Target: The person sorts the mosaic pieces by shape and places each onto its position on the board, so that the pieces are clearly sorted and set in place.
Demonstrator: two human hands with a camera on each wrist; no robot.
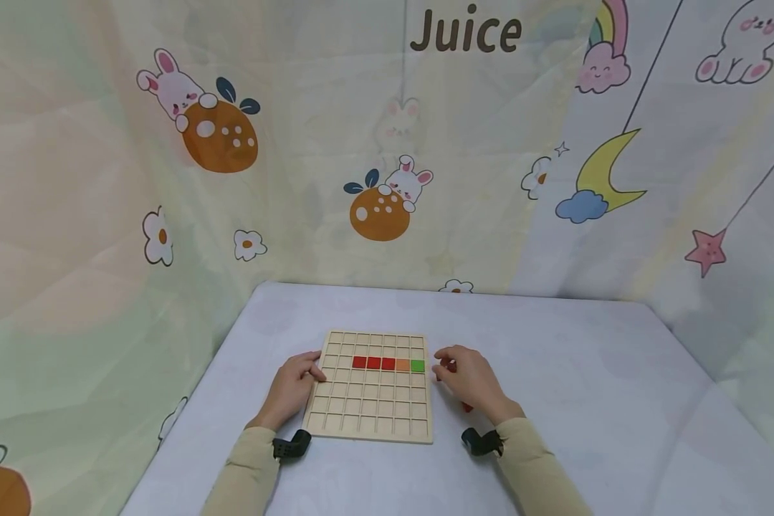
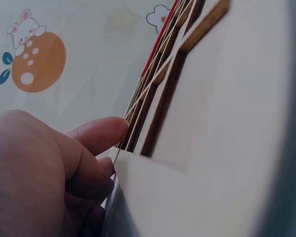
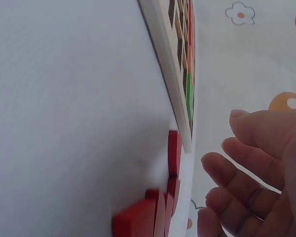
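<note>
- L hand (image 1: 293,387): at board's L edge, gripping it; in L wrist view one fingertip is on the rim, other fingers bent below.
- R hand (image 1: 471,376): just off board's R edge, fingers loosely bent & parted, nothing held per R wrist view.
- Board (image 1: 374,423): pale wood grid, flat on table (image 1: 619,401), nearer table's L edge than R edge.
- Set tiles, 1 row, nearer board's far edge than its near edge, L to R: 3 red tiles (image 1: 374,362), then orange tile (image 1: 403,365), then green tile (image 1: 417,365) in the end cell at board's R edge.
- Loose red pcs (image 3: 173,155): on table, beside board's R edge, below R hand; mostly hidden by it in head view, a bit shows by the wrist. Can't tell exact no.
- Both wrists: blk cam units (image 1: 292,445), beige sleeves (image 1: 542,466) coming in over table's near side.
- Backdrop (image 1: 490,229): behind table's far edge; cartoon rabbits, oranges, moon, "Juice" lettering.
</note>
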